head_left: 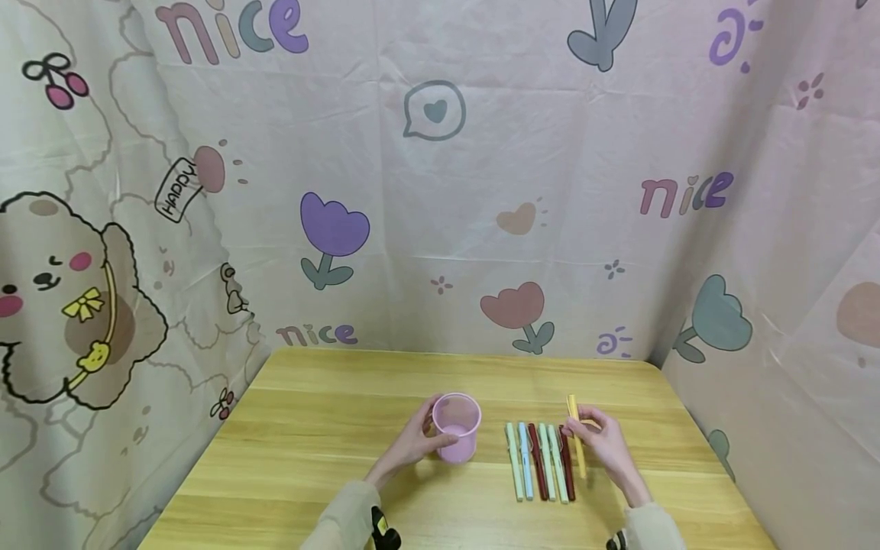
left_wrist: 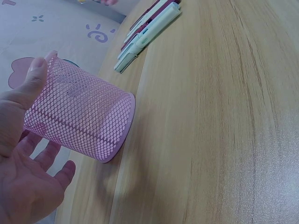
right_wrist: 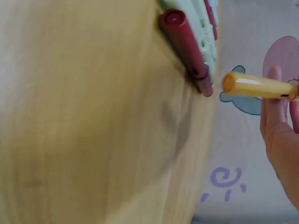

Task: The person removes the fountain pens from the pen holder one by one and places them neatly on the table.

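Note:
A pink mesh pen cup (head_left: 458,447) stands at the middle of the wooden table, its mouth facing up. Thumb and fingers of my left hand (head_left: 415,435) curve round its side; the left wrist view shows the thumb near the rim of the mesh cup (left_wrist: 79,107). My right hand (head_left: 605,443) pinches a yellow pen (head_left: 579,451), lifted off the tabletop in the right wrist view. Just left of it lies a row of several pens: a dark red pen (head_left: 567,466) nearest, then light green, another dark red, and a light blue pen (head_left: 525,462).
The wooden table (head_left: 309,428) reaches back to a printed cloth (head_left: 426,198) that hangs behind it and along both sides. At the row's left end lies a light green pen (head_left: 514,462), a short way right of the cup.

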Motion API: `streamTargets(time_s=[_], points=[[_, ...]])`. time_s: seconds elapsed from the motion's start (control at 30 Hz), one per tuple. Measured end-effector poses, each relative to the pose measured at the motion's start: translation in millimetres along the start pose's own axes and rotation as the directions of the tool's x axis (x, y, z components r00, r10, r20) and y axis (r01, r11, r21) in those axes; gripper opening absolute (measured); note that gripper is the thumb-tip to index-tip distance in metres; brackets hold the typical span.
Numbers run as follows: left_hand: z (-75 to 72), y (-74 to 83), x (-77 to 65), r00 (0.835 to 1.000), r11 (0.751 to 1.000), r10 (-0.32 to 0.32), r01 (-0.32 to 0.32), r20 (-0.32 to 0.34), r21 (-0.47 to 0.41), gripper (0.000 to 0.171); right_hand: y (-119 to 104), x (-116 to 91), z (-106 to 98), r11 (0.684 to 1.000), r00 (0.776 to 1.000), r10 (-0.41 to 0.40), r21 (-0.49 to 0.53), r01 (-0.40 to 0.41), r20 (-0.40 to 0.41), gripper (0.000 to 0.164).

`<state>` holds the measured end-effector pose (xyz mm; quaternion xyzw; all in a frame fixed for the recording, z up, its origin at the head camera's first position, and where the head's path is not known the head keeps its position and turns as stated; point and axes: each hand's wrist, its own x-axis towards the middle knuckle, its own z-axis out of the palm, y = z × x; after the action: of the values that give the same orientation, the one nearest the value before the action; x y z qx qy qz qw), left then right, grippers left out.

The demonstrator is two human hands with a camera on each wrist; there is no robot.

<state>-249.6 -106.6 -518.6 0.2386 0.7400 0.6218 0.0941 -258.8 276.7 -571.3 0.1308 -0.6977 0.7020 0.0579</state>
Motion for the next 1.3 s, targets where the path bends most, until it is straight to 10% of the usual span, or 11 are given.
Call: streamTargets(time_s=[0.2, 0.47, 0.93, 1.3], points=[[-0.8, 7.4, -2.2, 1.0, 1.0, -0.008, 0.007, 0.019, 0.012, 0.08, -41.7, -14.8, 18.4, 0.956, 0.971, 0.172, -0.209, -0.204, -0.164, 0.044], [0.1, 7.2, -2.2, 1.0, 1.0, -0.003, 0.003, 0.009, 0.019, 0.08, -33.9, -19.5, 15.4, 0.874, 0.938, 0.228, -0.369, -0.315, -0.261, 0.037], [0.7, 10.0, -3.1, 1.0, 1.0, -0.002, 0.002, 0.002, 0.013, 0.079, -25.4, -20.4, 12.7, 0.777, 0.928, 0.279, -0.511, -0.368, -0.245, 0.027], [1.2, -5.7, 1.7, 1.0, 1.0, -0.004, 0.004, -0.021, 0.02, 0.08, -20.1, -22.5, 13.6, 0.765, 0.896, 0.371, -0.467, -0.444, -0.244, 0.017]])
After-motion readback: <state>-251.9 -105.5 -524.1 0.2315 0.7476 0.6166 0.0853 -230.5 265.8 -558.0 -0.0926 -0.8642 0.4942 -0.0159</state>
